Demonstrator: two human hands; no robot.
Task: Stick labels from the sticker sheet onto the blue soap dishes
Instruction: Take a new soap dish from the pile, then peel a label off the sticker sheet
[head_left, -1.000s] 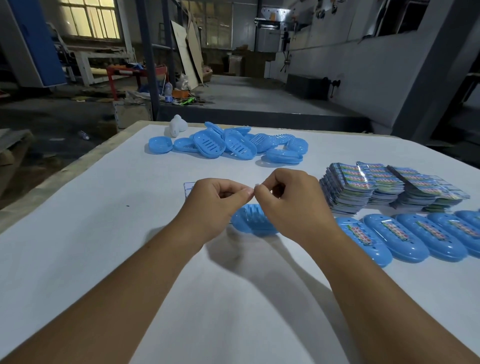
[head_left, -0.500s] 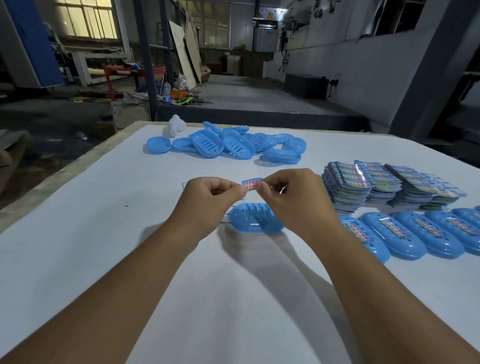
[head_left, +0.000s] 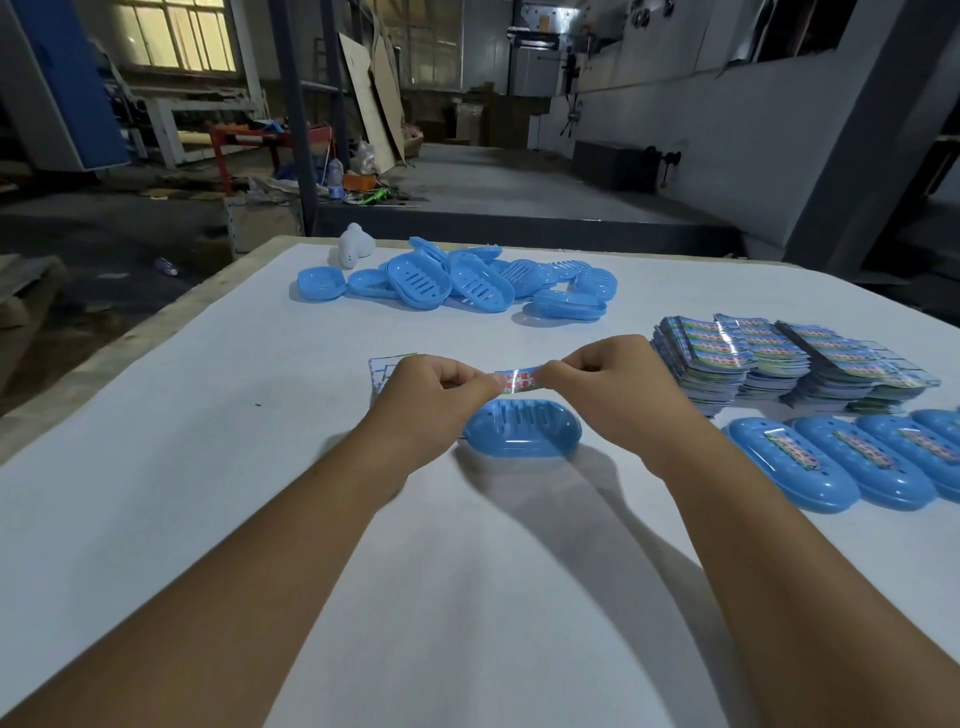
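While a label (head_left: 514, 379) is held stretched between both hands, the task is judged partly done. Labelled soap dishes (head_left: 789, 470) are lined up in a row at the right edge of the counter (head_left: 156, 467), each with a strip stuck along its top. A pile of unlabelled dishes (head_left: 457, 283) is left at the far side, so a good share of the work appears to remain. Stacks of sticker sheets (head_left: 779, 364) are seen just behind the finished row, and one sheet (head_left: 382, 366) is partly hidden behind the left hand (head_left: 436, 400).

One soap dish (head_left: 522, 428) is placed on the counter directly below the label, between the wrists, with no strip on it yet. The label is not yet touching it.

Left hand: fingers curled, label's left end pinched at the fingertips. Right hand (head_left: 605, 384): fingers curled likewise, right end pinched. Both hands are raised just above the dish, knuckles up, forearms reaching forward and converging. The label is held level and taut.
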